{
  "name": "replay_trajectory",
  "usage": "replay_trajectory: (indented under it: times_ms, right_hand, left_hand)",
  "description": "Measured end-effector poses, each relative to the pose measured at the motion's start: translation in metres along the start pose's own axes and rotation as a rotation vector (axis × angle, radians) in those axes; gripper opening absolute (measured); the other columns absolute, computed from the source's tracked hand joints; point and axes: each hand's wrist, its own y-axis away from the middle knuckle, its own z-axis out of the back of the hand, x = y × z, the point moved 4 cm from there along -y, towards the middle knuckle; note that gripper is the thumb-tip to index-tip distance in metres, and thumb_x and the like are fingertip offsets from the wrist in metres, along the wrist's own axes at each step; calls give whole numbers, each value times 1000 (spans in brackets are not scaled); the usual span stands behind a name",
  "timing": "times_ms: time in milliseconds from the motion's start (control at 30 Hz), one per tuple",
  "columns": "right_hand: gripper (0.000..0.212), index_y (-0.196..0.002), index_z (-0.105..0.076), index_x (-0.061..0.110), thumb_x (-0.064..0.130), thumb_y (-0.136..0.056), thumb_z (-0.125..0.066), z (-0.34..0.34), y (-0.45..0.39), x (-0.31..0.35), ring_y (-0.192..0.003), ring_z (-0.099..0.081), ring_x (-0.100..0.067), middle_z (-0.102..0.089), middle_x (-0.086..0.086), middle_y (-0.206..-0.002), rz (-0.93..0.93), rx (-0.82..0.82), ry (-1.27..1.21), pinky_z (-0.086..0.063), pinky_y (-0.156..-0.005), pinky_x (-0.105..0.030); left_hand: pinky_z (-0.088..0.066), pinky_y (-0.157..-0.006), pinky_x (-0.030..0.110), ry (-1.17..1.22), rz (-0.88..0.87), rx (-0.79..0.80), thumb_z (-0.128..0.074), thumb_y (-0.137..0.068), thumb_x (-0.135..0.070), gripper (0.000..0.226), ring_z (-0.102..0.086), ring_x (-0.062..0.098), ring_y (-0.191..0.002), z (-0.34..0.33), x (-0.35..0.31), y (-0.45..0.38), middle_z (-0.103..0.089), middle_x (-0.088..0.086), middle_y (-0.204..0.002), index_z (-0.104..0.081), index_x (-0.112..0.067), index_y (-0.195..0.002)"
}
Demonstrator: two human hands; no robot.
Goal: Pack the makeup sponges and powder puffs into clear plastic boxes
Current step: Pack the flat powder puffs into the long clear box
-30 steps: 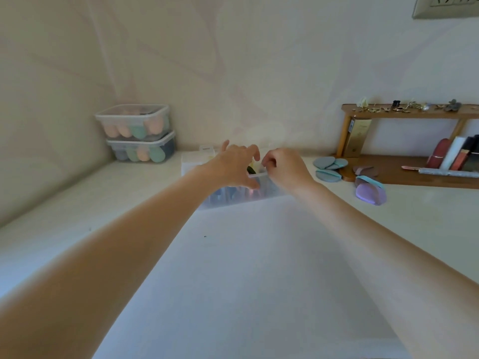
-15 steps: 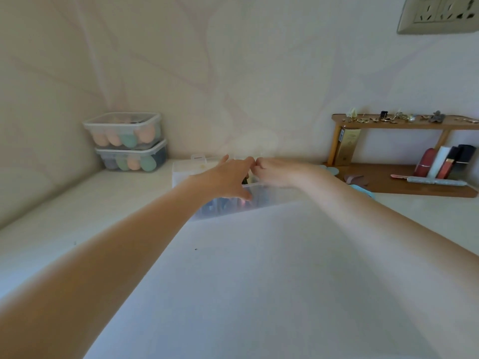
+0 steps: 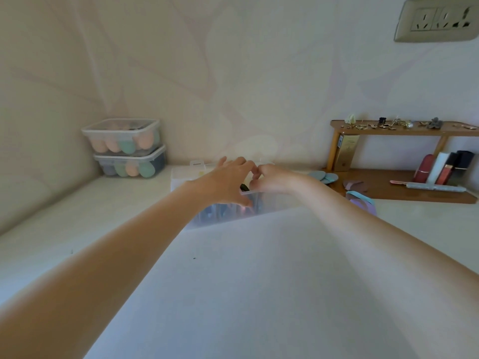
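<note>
White counter (image 3: 259,281) against pale wall | clear box (image 3: 223,216) mid-counter, sponges inside | left hand (image 3: 223,182) grip: grasping box rim | right hand (image 3: 274,178) grip: curled, contents unclear | filled boxes (image 3: 127,149) stacked far left

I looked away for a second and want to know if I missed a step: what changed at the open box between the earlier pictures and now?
Little changed. The right hand reached further in over the open clear box, its fingertips closing toward the left hand, which kept its thumb on the box's front wall. What the fingers hold is hidden. The two stacked boxes, loose puffs and wooden shelf stayed put.
</note>
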Motion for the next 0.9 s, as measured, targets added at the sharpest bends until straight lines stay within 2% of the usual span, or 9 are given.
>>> replay_trajectory:
  times_ms: [67,167,333,433,533,633,700,800,900]
  right_hand:
    - [11,-79,-51,22,21,-89,-49,0,-3,-2,-85,-45,-19,-47,3,-80,-14,-15,-33,-36,-65,-22]
    - [32,-60,-35,23,13,-85,-51,1,-4,-5,-69,-39,-18,-36,5,-64,-24,-65,-128,-29,-56,-24]
    - [27,-64,-39,17,14,-83,-57,-2,0,-9,-65,-41,-16,-44,2,-69,28,-164,-170,-31,-58,-27]
    - [7,-87,-59,15,15,-80,-61,8,7,-11,-80,-56,-20,-63,-2,-82,91,-221,-207,-42,-71,-30]
    - [15,-97,-66,17,18,-83,-60,34,18,-25,-87,-62,-16,-73,-4,-88,120,-413,-291,-45,-71,-27]
    - [21,-91,-69,7,9,-89,-48,56,25,-56,-91,-63,-26,-72,-12,-91,41,-634,-220,-49,-75,-31]
    - [26,-96,-69,2,5,-89,-44,46,15,-82,-101,-60,-35,-68,-18,-104,-88,-514,-27,-48,-82,-32]
    - [32,-119,-60,13,14,-93,-41,9,1,-115,-123,-42,-39,-48,-17,-135,-296,-202,217,-36,-98,-38]
    - [30,-117,-59,14,17,-93,-41,-3,-3,-125,-124,-38,-39,-43,-18,-139,-322,-197,247,-35,-97,-40]
  left_hand:
    - [-6,-117,38,-57,-30,7,-71,-75,-33,65,-44,21,-122,1,-4,-3,-49,1,-130,-39,-17,-130]
    - [2,-118,39,-73,-48,85,-70,-76,-30,68,-42,19,-127,-2,-9,-9,-53,2,-131,-35,-13,-132]
    - [-3,-119,39,-134,-65,179,-68,-77,-27,64,-44,21,-121,-5,-12,-18,-57,3,-116,-35,-14,-130]
    - [-6,-119,37,-171,-49,239,-67,-80,-27,62,-50,20,-109,-3,-15,-21,-54,-2,-97,-37,-13,-132]
    - [-3,-118,37,-112,-40,252,-67,-80,-22,55,-51,16,-90,-3,-14,-23,-58,-4,-119,-41,-17,-127]
    - [-1,-118,38,-88,-44,226,-67,-80,-19,49,-55,17,-107,-5,-12,-21,-57,-2,-126,-44,-19,-123]
    - [-1,-118,38,-111,-55,227,-64,-81,-17,47,-53,18,-113,-7,-15,-19,-59,0,-124,-45,-21,-123]
    - [0,-118,37,-117,-64,219,-62,-82,-13,51,-53,19,-115,-4,-20,-16,-57,2,-125,-43,-24,-128]
    - [-2,-118,35,-71,-50,197,-61,-81,-11,55,-52,19,-116,-3,-19,-15,-57,4,-126,-38,-22,-130]
